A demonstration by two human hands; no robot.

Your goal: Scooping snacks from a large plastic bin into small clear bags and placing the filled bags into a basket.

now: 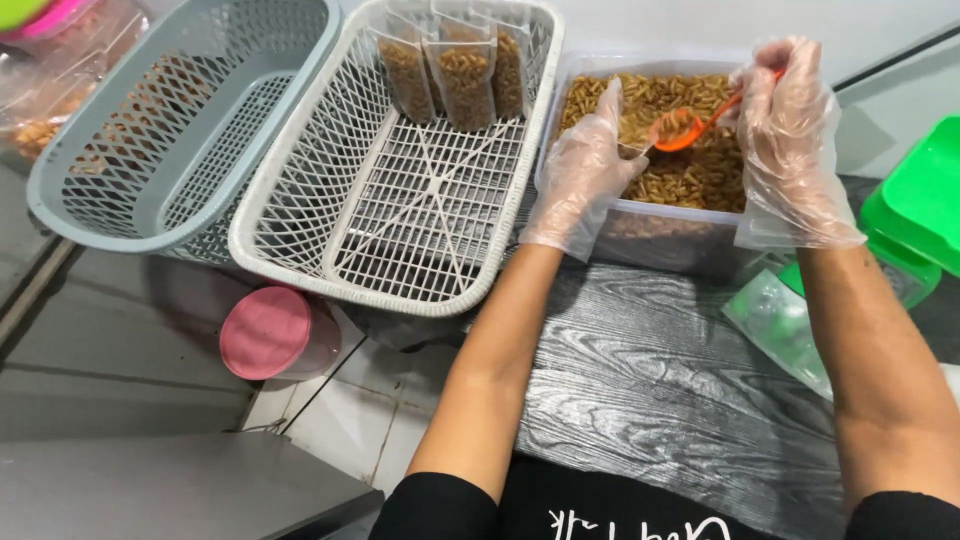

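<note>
Both my hands wear clear plastic gloves. My right hand (790, 130) grips the handle of an orange spoon (690, 128) whose bowl carries some brown snack sticks over a clear plastic tub (650, 235) full of the same sticks. My left hand (585, 170) hovers over the tub's left side and pinches a small clear bag (640, 135) next to the spoon's bowl. Three filled clear bags (455, 75) stand upright at the far end of a white basket (300, 260).
A grey-blue basket (90, 190) sits left of the white one. A pink-lidded jar (270, 332) stands on the floor below. Green lidded containers (925, 195) are at the right edge, with clear bags (785, 320) lying on the dark wood-grain table (660, 390).
</note>
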